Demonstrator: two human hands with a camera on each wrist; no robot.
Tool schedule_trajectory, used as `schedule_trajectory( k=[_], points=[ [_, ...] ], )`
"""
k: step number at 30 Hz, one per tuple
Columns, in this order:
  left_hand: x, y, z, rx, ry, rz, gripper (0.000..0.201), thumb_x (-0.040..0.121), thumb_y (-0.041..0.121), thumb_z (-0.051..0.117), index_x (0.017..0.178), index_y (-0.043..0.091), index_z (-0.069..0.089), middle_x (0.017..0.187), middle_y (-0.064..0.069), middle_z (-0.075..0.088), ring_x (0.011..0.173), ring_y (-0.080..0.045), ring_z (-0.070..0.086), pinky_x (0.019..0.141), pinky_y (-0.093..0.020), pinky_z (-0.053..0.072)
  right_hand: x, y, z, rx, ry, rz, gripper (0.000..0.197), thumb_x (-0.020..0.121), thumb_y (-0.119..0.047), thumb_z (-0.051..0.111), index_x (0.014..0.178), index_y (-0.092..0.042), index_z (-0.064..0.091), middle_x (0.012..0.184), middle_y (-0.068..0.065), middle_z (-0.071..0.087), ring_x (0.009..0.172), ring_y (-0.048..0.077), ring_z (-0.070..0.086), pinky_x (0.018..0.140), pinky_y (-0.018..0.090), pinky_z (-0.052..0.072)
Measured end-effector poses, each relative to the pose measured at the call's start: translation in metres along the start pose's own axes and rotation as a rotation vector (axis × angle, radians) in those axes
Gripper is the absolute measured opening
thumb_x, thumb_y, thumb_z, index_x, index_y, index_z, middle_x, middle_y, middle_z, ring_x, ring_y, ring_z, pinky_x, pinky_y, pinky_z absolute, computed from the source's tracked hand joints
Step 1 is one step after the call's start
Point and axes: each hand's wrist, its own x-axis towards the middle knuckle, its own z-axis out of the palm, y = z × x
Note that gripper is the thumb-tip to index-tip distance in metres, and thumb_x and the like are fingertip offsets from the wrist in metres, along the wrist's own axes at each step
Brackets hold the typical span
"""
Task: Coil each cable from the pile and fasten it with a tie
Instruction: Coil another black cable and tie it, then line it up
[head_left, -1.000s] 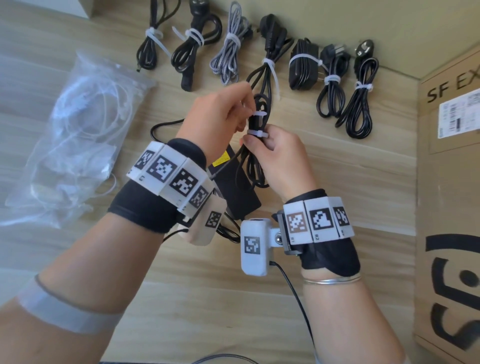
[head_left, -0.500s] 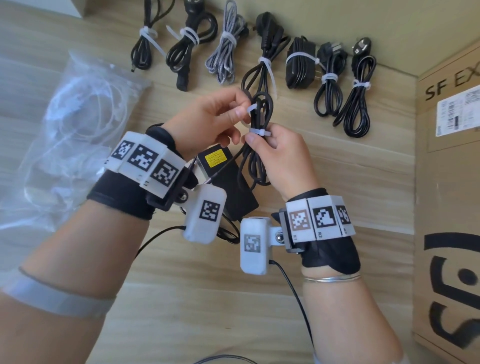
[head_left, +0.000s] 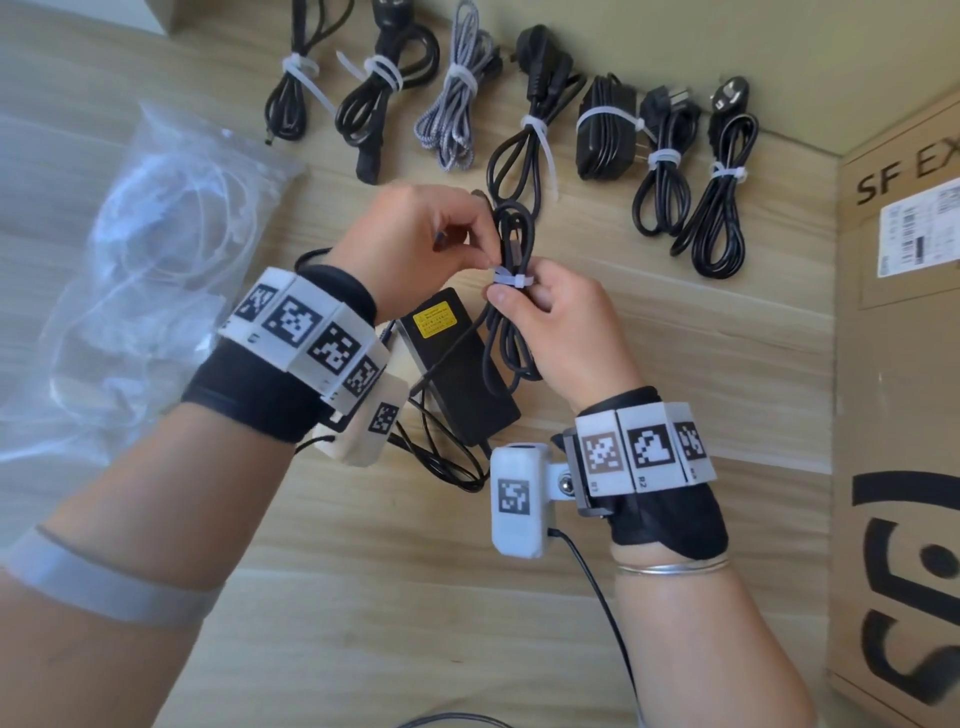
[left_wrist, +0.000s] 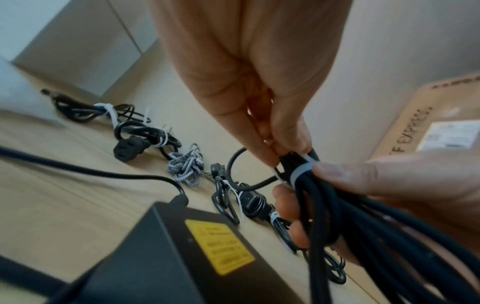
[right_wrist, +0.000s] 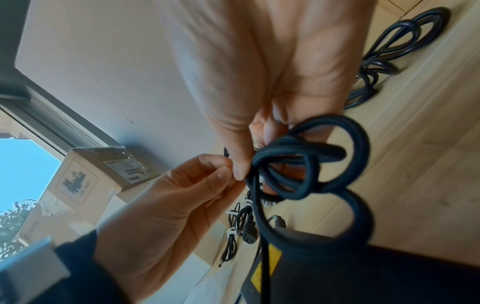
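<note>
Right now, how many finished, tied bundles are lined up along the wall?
7, in a row at the floor's far edge: black, black, grey braided, black, adapter bundle, black, black. None look hidden.

Coiled cable (head_left: 511, 291): black. Tie (head_left: 511, 278) round it: white. Power brick (head_left: 460, 371): black, yellow label. Braided cable (head_left: 457, 117) in far row: grey-and-white weave. Wrist bands (head_left: 306, 332): white with black square markers. Box (head_left: 898, 364): brown, black print. Floor (head_left: 363, 597): pale wood grain.
</note>
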Motion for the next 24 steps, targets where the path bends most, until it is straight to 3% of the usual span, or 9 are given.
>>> schedule_trajectory(
  k=[5, 8, 12, 15, 19, 22, 24],
  points=[
    [0.004, 0.001, 0.005, 0.194, 0.059, 0.178, 0.009, 0.078, 0.007, 0.062, 0.075, 0.005, 0.07, 0.071, 0.002, 0.058, 0.067, -0.014, 0.052, 0.065, -0.012, 0.038, 0.001, -0.001, 0.001, -0.043, 0.013, -0.013, 0.018, 0.09, -0.024, 0.059, 0.105, -0.014, 0.063, 0.093, 0.0, 0.071, 0.089, 0.015, 0.065, 0.08, 0.028, 0.047],
    [0.004, 0.006, 0.01, 0.308, 0.033, 0.292, 0.009, 0.077, 0.002, 0.061, 0.07, 0.002, 0.066, 0.07, -0.009, 0.059, 0.067, -0.023, 0.054, 0.064, -0.024, 0.039, 0.003, -0.002, 0.001, -0.056, 0.009, -0.012, 0.008, 0.089, -0.021, 0.06, 0.096, -0.019, 0.063, 0.085, -0.002, 0.068, 0.086, 0.016, 0.064, 0.072, 0.022, 0.044],
    [0.003, 0.013, 0.013, 0.419, 0.003, 0.393, 0.014, 0.073, -0.007, 0.06, 0.066, 0.004, 0.057, 0.065, -0.008, 0.053, 0.062, -0.024, 0.049, 0.055, -0.027, 0.036, 0.003, -0.003, 0.0, -0.095, 0.007, -0.015, 0.008, 0.089, -0.022, 0.059, 0.083, -0.022, 0.055, 0.072, -0.009, 0.059, 0.08, 0.015, 0.06, 0.061, 0.013, 0.039],
    [0.0, 0.011, 0.012, 0.281, 0.095, 0.28, 0.016, 0.072, -0.004, 0.062, 0.077, 0.009, 0.053, 0.068, -0.003, 0.052, 0.064, -0.021, 0.046, 0.058, -0.027, 0.039, 0.002, -0.007, -0.001, -0.076, 0.018, -0.025, 0.009, 0.089, -0.023, 0.059, 0.093, -0.015, 0.063, 0.082, -0.003, 0.067, 0.085, 0.015, 0.061, 0.067, 0.019, 0.04],
    [-0.002, 0.014, 0.01, -0.026, 0.217, -0.004, 0.045, 0.065, 0.001, 0.075, 0.083, 0.021, 0.039, 0.084, 0.014, 0.045, 0.067, -0.013, 0.053, 0.063, -0.027, 0.051, 0.002, -0.008, 0.0, -0.04, 0.035, -0.035, 0.017, 0.088, -0.023, 0.061, 0.101, -0.012, 0.066, 0.089, 0.001, 0.072, 0.088, 0.016, 0.064, 0.08, 0.03, 0.048],
    [0.002, 0.014, 0.008, -0.115, 0.233, -0.178, 0.057, 0.06, 0.014, 0.084, 0.079, 0.026, 0.032, 0.082, 0.012, 0.041, 0.068, -0.015, 0.056, 0.058, -0.02, 0.05, -0.001, -0.006, 0.0, -0.021, 0.042, -0.031, 0.014, 0.089, -0.022, 0.061, 0.101, -0.016, 0.065, 0.089, -0.002, 0.072, 0.087, 0.014, 0.065, 0.079, 0.029, 0.049],
    [0.001, 0.01, 0.008, -0.077, 0.161, -0.29, 0.05, 0.063, 0.032, 0.081, 0.076, 0.027, 0.034, 0.074, 0.006, 0.049, 0.068, -0.02, 0.056, 0.063, -0.026, 0.047, -0.001, -0.005, 0.0, -0.01, 0.046, -0.031, 0.016, 0.089, -0.022, 0.06, 0.104, -0.017, 0.064, 0.088, -0.005, 0.071, 0.087, 0.011, 0.065, 0.077, 0.024, 0.048]
  ],
)
